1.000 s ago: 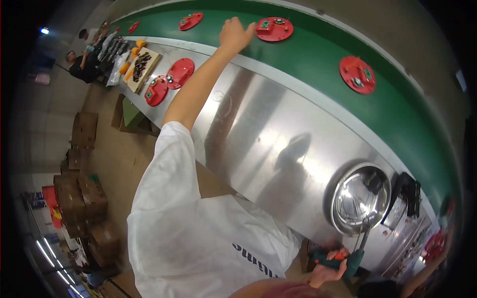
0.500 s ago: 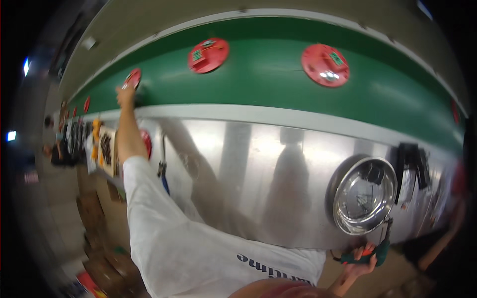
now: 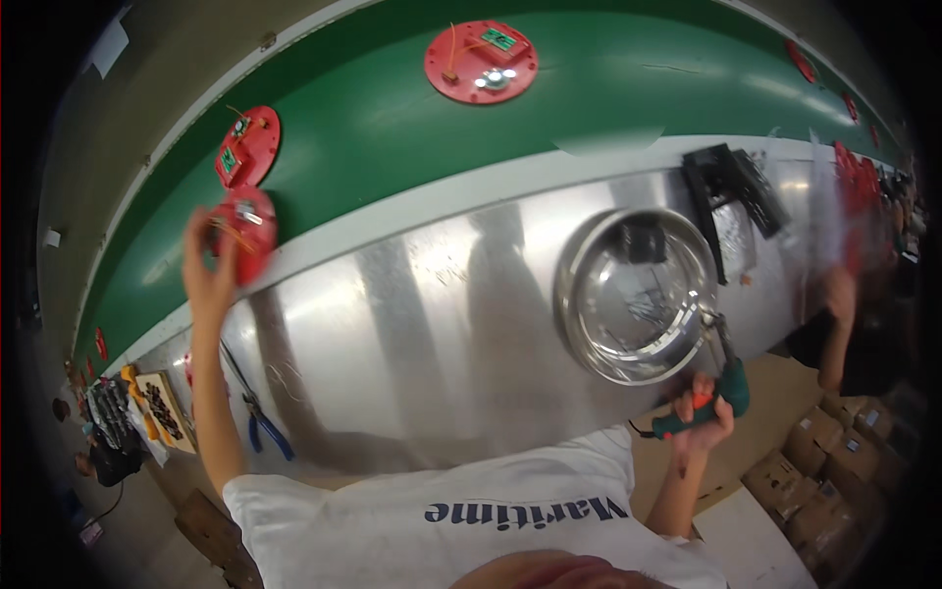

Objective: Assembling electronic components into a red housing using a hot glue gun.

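Observation:
My left hand (image 3: 208, 280) is closed on the near side of a round red plate (image 3: 257, 228) at the green belt's near edge. Wires and a small part show on this plate, and its far edge meets another red plate (image 3: 259, 145) with green circuit boards. In my right hand (image 3: 723, 422) is a green-and-red power screwdriver (image 3: 733, 386), its bit end beside the near right rim of a steel bowl (image 3: 579, 334). Small loose metal pieces (image 3: 643, 306) and a dark block (image 3: 643, 239) lie inside the bowl.
Farther along the green belt (image 3: 363, 118) sits another red plate (image 3: 481, 62). Blue-handled pliers (image 3: 263, 427) lie on the steel table (image 3: 422, 324). Black parts (image 3: 731, 196) stand beyond the bowl. At right, a co-worker's arm (image 3: 837, 329) reaches in, with cardboard boxes (image 3: 814, 461) nearer.
My left hand has drawn a red plate toward the belt's near edge. The view has swung leftward across the scene. My right hand keeps hold of the power screwdriver.

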The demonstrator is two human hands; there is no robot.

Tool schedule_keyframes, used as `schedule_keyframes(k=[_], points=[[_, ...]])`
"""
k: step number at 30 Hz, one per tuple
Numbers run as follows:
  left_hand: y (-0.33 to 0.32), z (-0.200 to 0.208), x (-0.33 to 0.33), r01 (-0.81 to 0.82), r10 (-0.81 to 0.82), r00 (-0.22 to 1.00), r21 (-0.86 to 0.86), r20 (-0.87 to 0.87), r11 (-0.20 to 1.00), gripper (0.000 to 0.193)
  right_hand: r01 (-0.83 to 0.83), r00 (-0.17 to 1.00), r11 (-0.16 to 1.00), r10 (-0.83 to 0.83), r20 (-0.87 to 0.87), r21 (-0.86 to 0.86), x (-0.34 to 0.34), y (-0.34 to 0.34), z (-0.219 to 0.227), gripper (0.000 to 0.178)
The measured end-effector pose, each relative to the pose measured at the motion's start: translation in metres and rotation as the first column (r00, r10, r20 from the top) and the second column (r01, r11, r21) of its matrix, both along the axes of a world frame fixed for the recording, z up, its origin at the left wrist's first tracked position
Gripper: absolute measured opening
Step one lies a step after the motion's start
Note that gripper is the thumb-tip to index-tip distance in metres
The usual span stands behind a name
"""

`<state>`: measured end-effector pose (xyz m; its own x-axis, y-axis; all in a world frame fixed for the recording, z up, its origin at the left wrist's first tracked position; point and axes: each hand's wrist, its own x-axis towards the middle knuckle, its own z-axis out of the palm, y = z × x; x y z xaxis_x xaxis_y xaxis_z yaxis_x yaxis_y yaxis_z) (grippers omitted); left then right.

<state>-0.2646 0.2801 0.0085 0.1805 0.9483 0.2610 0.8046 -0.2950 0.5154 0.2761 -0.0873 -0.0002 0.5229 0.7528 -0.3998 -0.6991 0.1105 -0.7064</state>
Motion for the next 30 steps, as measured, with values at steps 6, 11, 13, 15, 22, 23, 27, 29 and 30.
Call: schedule_keyframes(k=[6, 11, 13, 15, 22, 23, 27, 29, 30], points=[[-0.132, 0.039, 0.17, 0.598, -0.63, 0.771, -0.232, -0.094, 0.767, 0.055, -0.075, 0.993, 0.991, 0.084, -0.084, 0.108, 0.004, 0.008, -0.003, 0.027], [-0.168, 0.048, 0.24, 0.545, -0.564, 0.821, -0.169, -0.091, 0.821, 0.05, -0.108, 0.993, 0.99, 0.113, -0.048, 0.09, 0.009, 0.006, -0.007, 0.028], [-0.183, 0.056, 0.27, 0.55, -0.549, 0.834, -0.003, 0.058, 0.835, 0.039, -0.113, 0.992, 0.989, 0.118, -0.049, 0.1, 0.01, 0.004, -0.009, 0.027], [-0.193, 0.047, 0.299, 0.589, -0.59, 0.807, 0.034, 0.023, 0.808, 0.032, -0.137, 0.988, 0.984, 0.144, -0.052, 0.111, 0.011, 0.003, -0.009, 0.028], [-0.163, 0.026, 0.349, 0.826, -0.785, 0.479, -0.101, -0.394, 0.555, 0.011, -0.208, 0.974, 0.965, 0.22, -0.058, 0.157, 0.018, 0.0, -0.014, 0.027], [-0.159, 0.027, 0.352, 0.825, -0.784, 0.476, -0.108, -0.398, 0.555, 0.011, -0.208, 0.974, 0.963, 0.221, -0.057, 0.172, 0.019, -0.001, -0.017, 0.027], [-0.151, 0.028, 0.361, 0.891, -0.831, 0.311, -0.163, -0.461, 0.424, 0.004, -0.223, 0.971, 0.955, 0.236, -0.043, 0.194, 0.018, -0.001, -0.014, 0.027], [-0.152, 0.027, 0.366, 0.901, -0.829, 0.298, -0.148, -0.473, 0.408, 0.003, -0.208, 0.973, 0.957, 0.224, -0.056, 0.202, 0.018, 0.0, -0.015, 0.026], [-0.153, 0.026, 0.367, 0.899, -0.807, 0.293, -0.139, -0.514, 0.415, 0.004, -0.207, 0.973, 0.956, 0.224, -0.061, 0.206, 0.018, 0.0, -0.015, 0.026]])
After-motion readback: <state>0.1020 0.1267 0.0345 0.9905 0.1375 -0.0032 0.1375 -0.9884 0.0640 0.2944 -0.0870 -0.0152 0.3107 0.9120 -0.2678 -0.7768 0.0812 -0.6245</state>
